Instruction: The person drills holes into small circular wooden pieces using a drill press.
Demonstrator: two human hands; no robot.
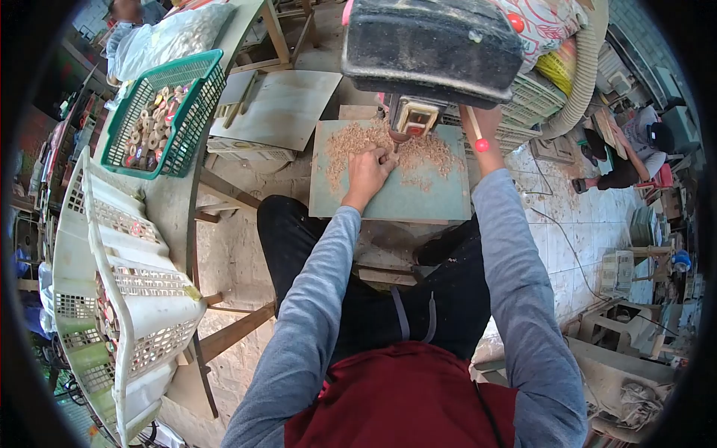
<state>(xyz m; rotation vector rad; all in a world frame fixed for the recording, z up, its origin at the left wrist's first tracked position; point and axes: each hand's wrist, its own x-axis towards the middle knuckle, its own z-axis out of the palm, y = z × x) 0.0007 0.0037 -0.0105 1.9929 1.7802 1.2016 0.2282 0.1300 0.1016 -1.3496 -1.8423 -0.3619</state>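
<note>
Your left hand (pixel 366 175), curled, sits beside the drill chuck (pixel 400 136); guard its fingertips (pixel 386 157); what it or your right hand (pixel 484 121) grips, I cannot tell.

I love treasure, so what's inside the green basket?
The green basket holds many little round pieces, some tan, some reddish. The top ones hide whatever is underneath.

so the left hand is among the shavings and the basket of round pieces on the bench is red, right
The basket of round pieces is green, not red, as the head view shows; the left hand is among the shavings.
</note>
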